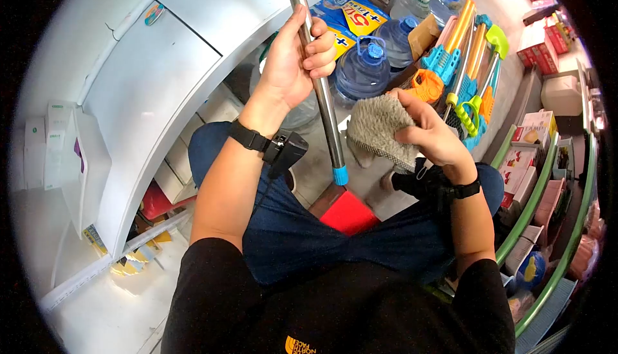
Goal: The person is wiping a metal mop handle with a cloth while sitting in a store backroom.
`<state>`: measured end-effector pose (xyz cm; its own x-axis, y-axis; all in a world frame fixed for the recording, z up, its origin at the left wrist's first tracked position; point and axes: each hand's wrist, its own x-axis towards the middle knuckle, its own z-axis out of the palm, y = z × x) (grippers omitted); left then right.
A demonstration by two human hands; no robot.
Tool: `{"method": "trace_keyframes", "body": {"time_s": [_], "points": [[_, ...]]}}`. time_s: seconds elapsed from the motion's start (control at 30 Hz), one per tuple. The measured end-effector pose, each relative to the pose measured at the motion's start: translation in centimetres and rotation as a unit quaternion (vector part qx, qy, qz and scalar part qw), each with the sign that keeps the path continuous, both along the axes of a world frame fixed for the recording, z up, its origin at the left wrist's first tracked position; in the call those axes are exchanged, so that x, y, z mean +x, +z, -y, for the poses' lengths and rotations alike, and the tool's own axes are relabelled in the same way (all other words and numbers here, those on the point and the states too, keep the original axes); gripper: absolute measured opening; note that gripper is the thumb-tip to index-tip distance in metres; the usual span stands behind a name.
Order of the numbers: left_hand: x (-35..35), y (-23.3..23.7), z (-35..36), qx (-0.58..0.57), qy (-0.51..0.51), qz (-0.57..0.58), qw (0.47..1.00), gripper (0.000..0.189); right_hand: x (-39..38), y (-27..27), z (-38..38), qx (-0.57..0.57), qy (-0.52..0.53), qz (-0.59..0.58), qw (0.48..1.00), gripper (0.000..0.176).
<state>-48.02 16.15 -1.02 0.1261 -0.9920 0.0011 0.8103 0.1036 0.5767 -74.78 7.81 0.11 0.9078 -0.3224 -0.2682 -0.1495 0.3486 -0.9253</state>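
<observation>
Seated view, hands above the lap. The metal pole (325, 106) runs steeply from the top edge of the frame down to its blue end cap (340, 176), which hangs between your knees, just above a red block (349, 212) on the floor. Your left hand (293, 58) grips the pole high up, fingers wrapped fully round the tube and thumb behind it. Your right hand (430, 134) clamps the grey fuzzy pad (380, 129), thumb on the near face and fingers curled behind it; the pad sits just right of the pole, near the lower end but not touching it.

By this pose, the work is at the pole's lower end. Your grip is far from the cap, so the tip is likely to swing: slide your left hand lower or brace the tube against your thigh, and hold the pad by one edge so its face shows.

Surroundings: large blue water bottles (364, 67) stand close behind the pole. A bundle of coloured cleaning tools (467, 64) leans just beyond your right hand and would catch a wide sweep. A white counter (148, 90) closes the left side and stocked shelves (534, 180) the right, so there is little room to either side.
</observation>
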Motion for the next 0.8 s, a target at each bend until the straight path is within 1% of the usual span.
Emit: {"method": "trace_keyframes", "body": {"time_s": [0.07, 0.1, 0.13, 0.17, 0.2, 0.27, 0.33, 0.37, 0.47, 0.5, 0.53, 0.6, 0.63, 0.73, 0.77, 0.8], "points": [[-0.2, 0.0, 0.0, 0.002, 0.006, -0.007, 1.0, 0.042, 0.3, 0.8, 0.3, 0.167, 0.019, 0.035, 0.985, 0.06], [-0.5, -0.2, 0.1, -0.005, 0.007, -0.009, 1.0, 0.042, 0.4, 0.9, 0.3, 0.286, 0.001, 0.054, 0.957, 0.065], [-0.6, -0.3, 0.2, -0.008, 0.014, -0.017, 1.0, 0.043, 0.9, 0.5, 0.0, 0.129, 0.017, 0.057, 0.99, 0.066], [-0.9, -0.6, 0.2, -0.009, 0.021, -0.025, 0.999, 0.043, 1.9, -0.5, -0.7, -0.03, 0.031, 0.058, 0.997, 0.066], [-1.0, -0.7, 0.3, -0.012, 0.027, -0.033, 0.999, 0.044, 2.9, -1.7, -1.4, -0.19, 0.045, 0.058, 0.979, 0.067], [-1.5, -1.0, 0.3, -0.014, 0.045, -0.041, 0.998, 0.045, 4.0, -4.7, -3.2, -0.313, 0.009, 0.091, 0.945, 0.072], [-2.2, -1.1, 0.4, -0.004, 0.072, -0.036, 0.997, 0.045, 4.3, -5.6, -5.3, -0.187, -0.03, 0.017, 0.982, 0.076], [-2.5, -1.1, 0.4, -0.004, 0.069, -0.044, 0.997, 0.044, 4.5, -5.7, -5.3, -0.186, -0.04, 0.003, 0.982, 0.08], [-3.9, -0.9, 0.1, 0.006, 0.063, -0.046, 0.997, 0.044, 5.3, -5.4, -5.7, -0.161, -0.087, 0.052, 0.982, 0.073], [-4.3, -0.8, 0.0, 0.017, 0.054, -0.055, 0.997, 0.044, 5.7, -4.4, -6.0, -0.11, -0.116, 0.091, 0.983, 0.052], [-4.7, -0.8, 0.0, 0.024, 0.053, -0.053, 0.997, 0.045, 5.4, -4.5, -5.5, -0.094, -0.078, 0.06, 0.991, 0.044], [-4.8, -1.1, 0.0, 0.02, 0.02, -0.064, 0.998, 0.047, 4.9, -4.6, -4.3, -0.06, -0.001, -0.002, 0.998, 0.033], [-4.5, -1.1, 0.0, 0.005, 0.005, -0.067, 0.998, 0.049, 4.7, -4.3, -4.7, -0.004, 0.006, -0.018, 1.0, 0.03], [-2.6, -0.3, -0.1, -0.05, -0.038, -0.086, 0.994, 0.051, 4.7, -3.9, -5.3, 0.096, 0.005, -0.03, 0.995, 0.028], [-1.7, 0.3, -0.2, -0.084, -0.045, -0.102, 0.99, 0.05, 4.7, -3.6, -6.0, 0.132, 0.003, -0.003, 0.991, 0.03], [-0.8, 0.9, -0.3, -0.117, -0.051, -0.118, 0.985, 0.048, 4.5, -3.6, -6.3, 0.171, 0.024, 0.013, 0.985, 0.036]]}}
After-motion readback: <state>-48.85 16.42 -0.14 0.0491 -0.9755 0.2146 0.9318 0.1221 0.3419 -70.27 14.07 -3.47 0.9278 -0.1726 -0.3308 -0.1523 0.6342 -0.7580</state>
